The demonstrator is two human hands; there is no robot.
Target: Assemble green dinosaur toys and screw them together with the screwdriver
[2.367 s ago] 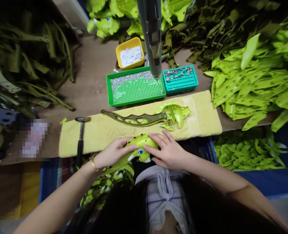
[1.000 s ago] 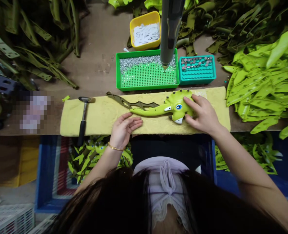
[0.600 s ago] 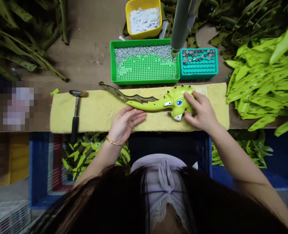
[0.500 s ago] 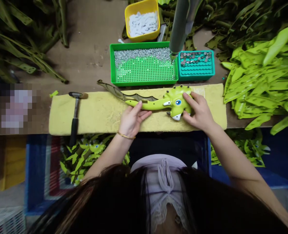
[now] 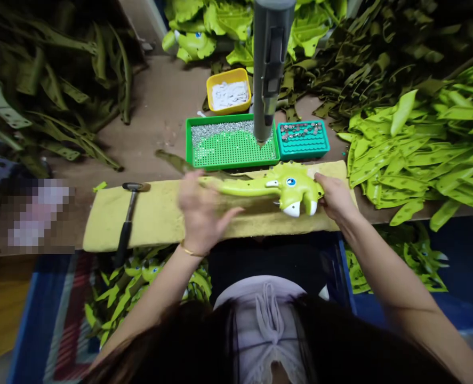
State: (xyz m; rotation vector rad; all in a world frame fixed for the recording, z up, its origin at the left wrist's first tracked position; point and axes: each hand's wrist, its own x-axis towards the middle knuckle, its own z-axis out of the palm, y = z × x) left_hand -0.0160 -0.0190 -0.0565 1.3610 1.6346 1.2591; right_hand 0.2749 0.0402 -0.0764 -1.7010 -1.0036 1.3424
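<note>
A lime-green toy dinosaur head [image 5: 300, 186] with blue eyes, white horn-like tips and a long handle lies level above the yellow padded cloth [image 5: 160, 213]. My right hand [image 5: 336, 197] grips it at the head's right edge, thumb and fingers closed on it. My left hand [image 5: 200, 213] is over the handle's left end, blurred by motion, its thumb stretched out away from the fingers. Whether its fingertips touch the handle I cannot make out. Behind the handle runs a dark olive curved strip [image 5: 172, 160], partly hidden by that hand.
A hammer [image 5: 128, 218] rests on the cloth's left part. An upright power screwdriver [image 5: 270, 69] hangs over a green screw tray [image 5: 232, 162]. Nearby stand a teal tray [image 5: 304, 152] and a yellow bin [image 5: 220, 109]. Lime-green parts [image 5: 416, 154] and olive parts [image 5: 76, 80] lie heaped at the sides.
My left hand has let go of the handle's middle and moved left and up. My right hand has shifted to the head's right edge. The camera view has tilted upward.
</note>
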